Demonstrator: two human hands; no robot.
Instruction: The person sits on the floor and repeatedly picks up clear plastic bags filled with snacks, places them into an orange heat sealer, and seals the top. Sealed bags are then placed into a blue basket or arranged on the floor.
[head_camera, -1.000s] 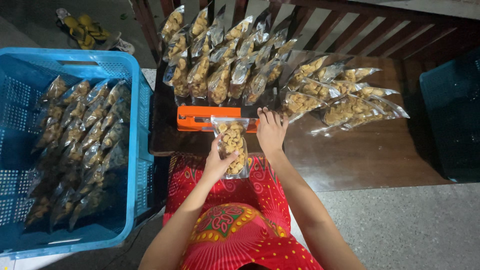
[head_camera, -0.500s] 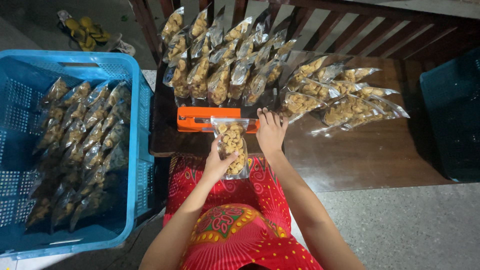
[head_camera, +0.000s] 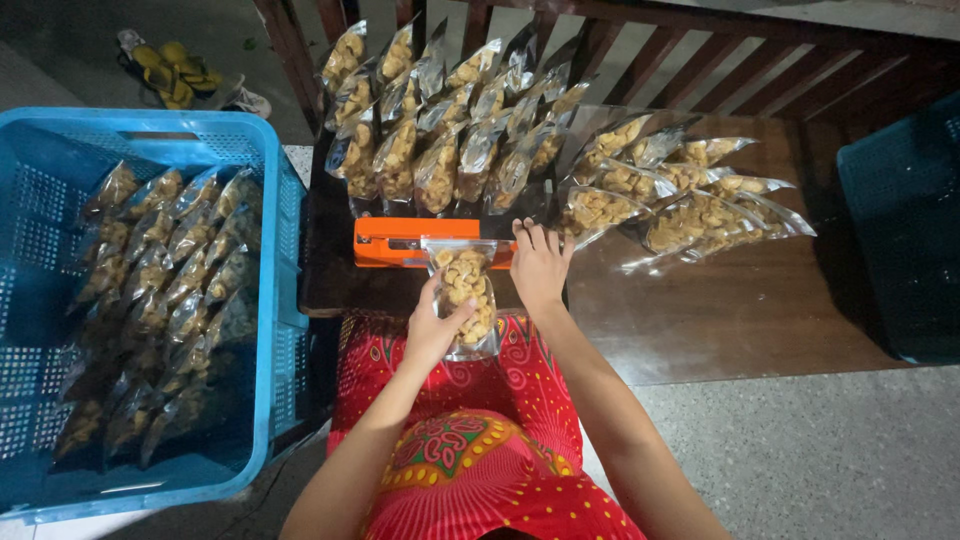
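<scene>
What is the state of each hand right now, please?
Left hand: closed around the clear snack pouch, holding it from the side.
Right hand: open, palm pressed flat on the orange sealer, holding nothing.

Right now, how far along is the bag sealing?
Done, by the look of it: the blue crate holds rows of filled snack bags. In hand: the left hand holds one clear bag with its top in the orange sealer, which the right hand presses. Left: probably many bags on the table, standing rows and a lying pile; their seals cannot be told.
</scene>
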